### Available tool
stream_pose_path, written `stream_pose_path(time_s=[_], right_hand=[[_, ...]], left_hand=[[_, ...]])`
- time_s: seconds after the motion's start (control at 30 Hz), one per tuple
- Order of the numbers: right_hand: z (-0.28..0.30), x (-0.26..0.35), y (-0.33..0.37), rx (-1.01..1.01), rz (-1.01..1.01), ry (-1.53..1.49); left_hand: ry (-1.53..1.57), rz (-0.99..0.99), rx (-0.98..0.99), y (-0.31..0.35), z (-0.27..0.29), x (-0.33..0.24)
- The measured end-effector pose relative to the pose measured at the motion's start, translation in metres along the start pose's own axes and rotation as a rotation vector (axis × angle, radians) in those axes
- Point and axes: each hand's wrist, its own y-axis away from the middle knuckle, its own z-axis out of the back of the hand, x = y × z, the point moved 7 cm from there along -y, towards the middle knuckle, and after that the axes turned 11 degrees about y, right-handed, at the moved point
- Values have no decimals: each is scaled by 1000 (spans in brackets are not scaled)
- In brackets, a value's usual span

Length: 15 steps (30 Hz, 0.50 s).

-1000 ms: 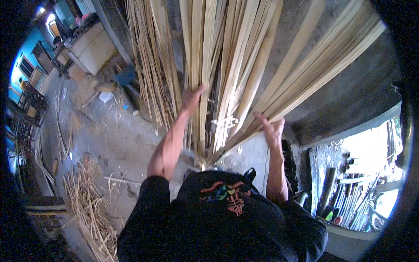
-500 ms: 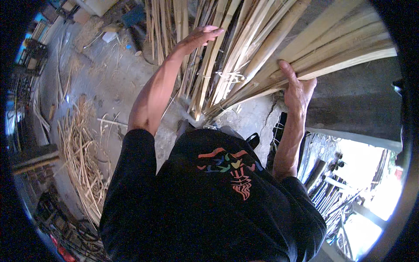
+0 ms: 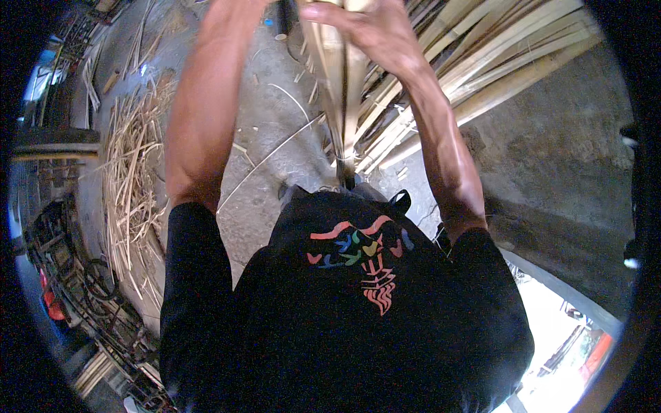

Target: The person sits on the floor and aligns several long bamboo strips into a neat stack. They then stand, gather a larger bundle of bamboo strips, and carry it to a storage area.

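Upright in front of me stands a bundle of split bamboo strips [image 3: 334, 69], its narrow lower end near my feet. My right hand [image 3: 375, 34] is closed round the upper part of it, the thumb lying across the strips. My left forearm [image 3: 213, 103] runs up to the top edge beside the bundle. The left hand itself is cut off there, so its fingers do not show. Just right of the bundle, more long bamboo strips [image 3: 475, 45] lean fanned out, partly behind my right forearm.
On the concrete floor [image 3: 275, 151] a heap of thin bamboo shavings [image 3: 131, 186] lies at the left. A grey wall [image 3: 544, 131] rises at the right, with a bright opening below it. Dark metal frames [image 3: 89, 275] crowd the lower left.
The bundle my right hand holds has swung from leaning right to upright in front of me. Both arms have moved up, and my left hand has left the view. My view has turned right.
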Motion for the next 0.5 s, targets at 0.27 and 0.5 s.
stream_pose_path(time_s=[0.27,0.5], right_hand=[[-124,-24,-55,128,29,241],[-181,-112,24,37,-222,425]], left_hand=[[-554,-416,-842,181,86,-124],[-1763,-370,-1023,352,155,-260]])
